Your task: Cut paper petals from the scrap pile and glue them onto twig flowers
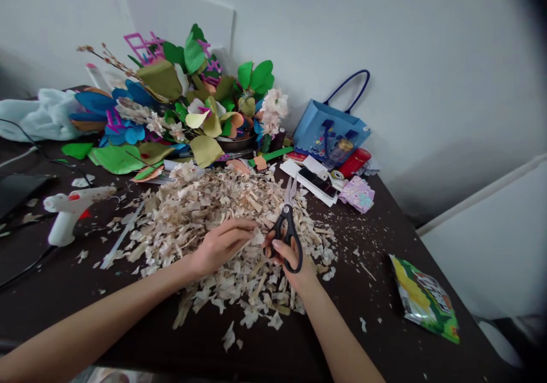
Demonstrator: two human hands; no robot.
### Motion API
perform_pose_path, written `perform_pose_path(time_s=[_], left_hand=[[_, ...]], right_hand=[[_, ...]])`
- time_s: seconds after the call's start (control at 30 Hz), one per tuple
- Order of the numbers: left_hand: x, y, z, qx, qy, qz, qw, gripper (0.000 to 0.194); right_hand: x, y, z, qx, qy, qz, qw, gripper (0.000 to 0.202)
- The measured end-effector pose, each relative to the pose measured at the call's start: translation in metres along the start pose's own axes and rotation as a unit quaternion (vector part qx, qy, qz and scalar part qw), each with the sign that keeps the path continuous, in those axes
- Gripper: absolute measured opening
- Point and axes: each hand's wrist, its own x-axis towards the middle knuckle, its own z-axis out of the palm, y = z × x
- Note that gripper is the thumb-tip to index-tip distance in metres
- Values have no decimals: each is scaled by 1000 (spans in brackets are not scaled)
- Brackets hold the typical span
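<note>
Right hand (287,256) grips scissors (288,211) by the handles; can't tell if left hand (226,242) pinches the scrap (258,237), likely light, fragile, best edge-held.

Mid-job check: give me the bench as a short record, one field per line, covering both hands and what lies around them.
Left hand: left hand over the pile, fingertips at a pale scrap; grip unclear
Right hand: right hand holding black-handled scissors, blades pointing away from the person
Centre: pile of pale shavings on a dark table
Left side: white glue gun lying on the table
Back: leaf-shaped cutouts, blue bag
Right side: green-and-yellow packet
</note>
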Motion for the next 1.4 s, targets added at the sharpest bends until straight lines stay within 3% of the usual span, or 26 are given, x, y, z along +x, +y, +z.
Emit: perform_pose_path(time_s=[0.27,0.43,0.63,0.77,0.87,1.2,1.4], left_hand=[[-12,-2,7,-1,-46,45,998,21],[-13,0,11,-3,-71,26,997,20],[-8,10,6,-30,-61,-22,997,37],[-6,19,3,36,-36,-33,998,26],[-6,22,4,68,-50,-37,996,26],[-7,23,7,-56,-79,-197,976,16],[-8,24,7,-94,-104,-247,959,15]], right_hand=[[-1,10,-2,-23,23,-3,999,18],[-2,11,0,-41,24,-2,999,20],[-2,7,1,-70,40,-3,997,20],[-1,7,2,-92,53,-7,994,25],[-2,7,3,-115,49,-11,992,22],[-7,5,6,-195,3,-31,980,16],[-8,8,4,-207,-12,-34,978,17]])
